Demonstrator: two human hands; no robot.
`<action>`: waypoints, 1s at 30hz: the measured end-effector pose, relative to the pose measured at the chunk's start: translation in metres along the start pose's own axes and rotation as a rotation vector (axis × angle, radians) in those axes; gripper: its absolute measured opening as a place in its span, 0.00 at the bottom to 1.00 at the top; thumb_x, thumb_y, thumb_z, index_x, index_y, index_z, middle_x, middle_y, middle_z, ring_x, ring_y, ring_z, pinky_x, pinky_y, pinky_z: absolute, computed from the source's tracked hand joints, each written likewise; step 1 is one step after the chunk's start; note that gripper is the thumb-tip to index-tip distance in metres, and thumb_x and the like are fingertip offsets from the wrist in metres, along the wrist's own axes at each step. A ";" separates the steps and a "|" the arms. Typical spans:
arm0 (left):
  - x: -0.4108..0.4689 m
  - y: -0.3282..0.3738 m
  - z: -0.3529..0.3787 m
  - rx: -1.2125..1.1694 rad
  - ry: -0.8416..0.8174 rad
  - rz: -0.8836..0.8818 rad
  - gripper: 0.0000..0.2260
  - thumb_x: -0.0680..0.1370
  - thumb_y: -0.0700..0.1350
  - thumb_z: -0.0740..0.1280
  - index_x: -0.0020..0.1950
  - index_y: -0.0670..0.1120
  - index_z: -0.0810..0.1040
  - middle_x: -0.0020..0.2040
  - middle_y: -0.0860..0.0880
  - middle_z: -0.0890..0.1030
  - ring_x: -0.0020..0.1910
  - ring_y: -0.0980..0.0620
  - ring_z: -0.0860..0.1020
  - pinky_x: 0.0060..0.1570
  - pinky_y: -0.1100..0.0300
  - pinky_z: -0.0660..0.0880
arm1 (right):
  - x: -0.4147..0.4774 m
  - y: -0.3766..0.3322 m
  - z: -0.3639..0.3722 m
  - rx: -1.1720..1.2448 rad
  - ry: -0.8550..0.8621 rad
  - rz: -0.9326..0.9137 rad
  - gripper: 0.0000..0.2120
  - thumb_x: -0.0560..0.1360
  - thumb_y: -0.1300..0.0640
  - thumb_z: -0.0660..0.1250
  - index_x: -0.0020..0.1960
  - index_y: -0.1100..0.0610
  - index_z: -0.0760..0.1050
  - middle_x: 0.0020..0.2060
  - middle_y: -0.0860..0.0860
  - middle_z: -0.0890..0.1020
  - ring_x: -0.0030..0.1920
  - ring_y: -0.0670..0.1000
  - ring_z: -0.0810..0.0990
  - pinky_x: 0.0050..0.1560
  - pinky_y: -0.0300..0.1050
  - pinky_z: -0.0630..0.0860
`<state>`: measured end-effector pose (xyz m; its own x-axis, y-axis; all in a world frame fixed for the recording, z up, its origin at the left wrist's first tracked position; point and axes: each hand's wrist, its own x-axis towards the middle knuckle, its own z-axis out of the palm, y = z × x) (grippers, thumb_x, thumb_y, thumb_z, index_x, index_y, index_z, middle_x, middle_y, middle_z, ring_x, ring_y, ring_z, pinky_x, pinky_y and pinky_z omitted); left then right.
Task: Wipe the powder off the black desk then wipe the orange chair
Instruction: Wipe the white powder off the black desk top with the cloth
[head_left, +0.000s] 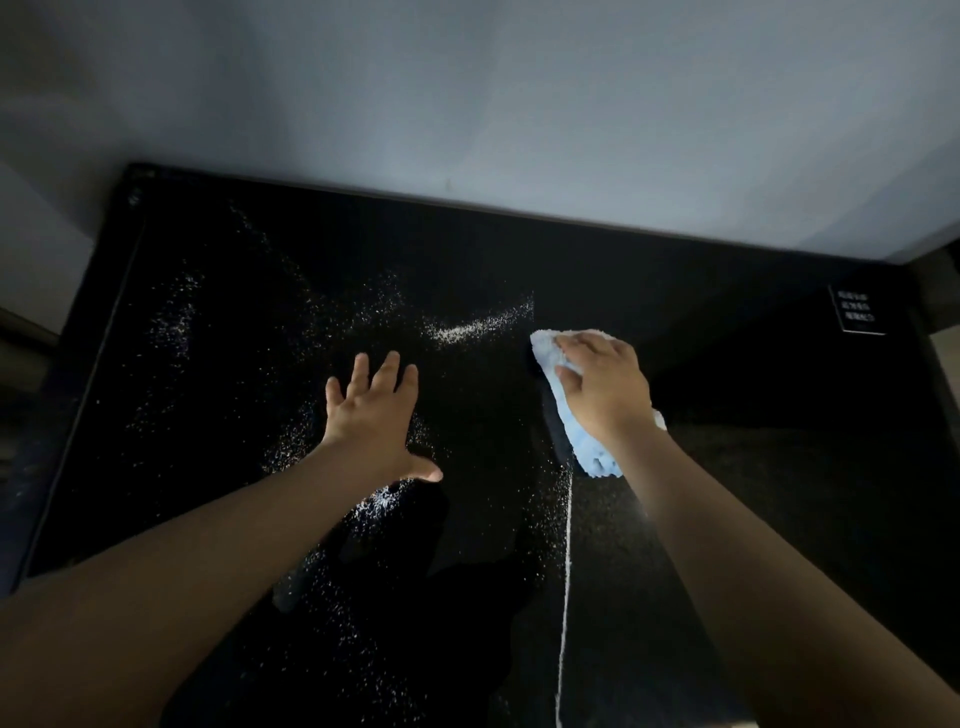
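1. A small black label (860, 310) lies flat on the black desk (727, 322), near the desk's far right corner and close to the wall.
2. The label carries three short rows of white characters, stacked one above another in its upper part.
3. A thin pale line runs along the label's lower edge and left side, like a border.
4. The characters are too small and blurred to read, and their script cannot be told with certainty.
5. A faint pale mark (136, 196) stands at the desk's far left corner. It is too dim to tell whether it is a logo or writing.
6. No word, number or brand in the view can be read.
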<state>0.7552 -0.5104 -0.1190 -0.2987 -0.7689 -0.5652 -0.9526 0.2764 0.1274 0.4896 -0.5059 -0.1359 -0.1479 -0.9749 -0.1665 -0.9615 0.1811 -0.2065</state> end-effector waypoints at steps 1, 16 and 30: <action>-0.008 0.001 0.006 -0.003 -0.003 0.026 0.57 0.64 0.70 0.70 0.79 0.47 0.40 0.79 0.46 0.38 0.77 0.39 0.38 0.74 0.37 0.45 | -0.004 0.000 0.001 0.004 0.004 0.001 0.18 0.80 0.52 0.61 0.70 0.49 0.72 0.67 0.47 0.74 0.67 0.60 0.66 0.58 0.56 0.74; -0.083 -0.018 0.065 0.050 -0.075 -0.039 0.63 0.62 0.73 0.69 0.76 0.47 0.31 0.76 0.43 0.30 0.75 0.34 0.35 0.73 0.36 0.48 | -0.090 -0.006 0.013 0.032 0.025 0.039 0.18 0.79 0.53 0.62 0.69 0.50 0.72 0.66 0.46 0.75 0.67 0.59 0.66 0.57 0.55 0.74; -0.087 -0.022 0.071 0.035 -0.055 -0.031 0.63 0.60 0.71 0.72 0.78 0.48 0.35 0.77 0.46 0.32 0.76 0.36 0.36 0.72 0.34 0.49 | -0.183 -0.012 0.029 0.034 -0.006 0.099 0.20 0.79 0.55 0.62 0.70 0.52 0.72 0.67 0.48 0.74 0.68 0.58 0.67 0.63 0.57 0.72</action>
<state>0.8067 -0.4086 -0.1307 -0.2648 -0.7447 -0.6127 -0.9583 0.2738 0.0814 0.5352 -0.3256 -0.1309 -0.2399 -0.9513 -0.1938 -0.9341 0.2806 -0.2210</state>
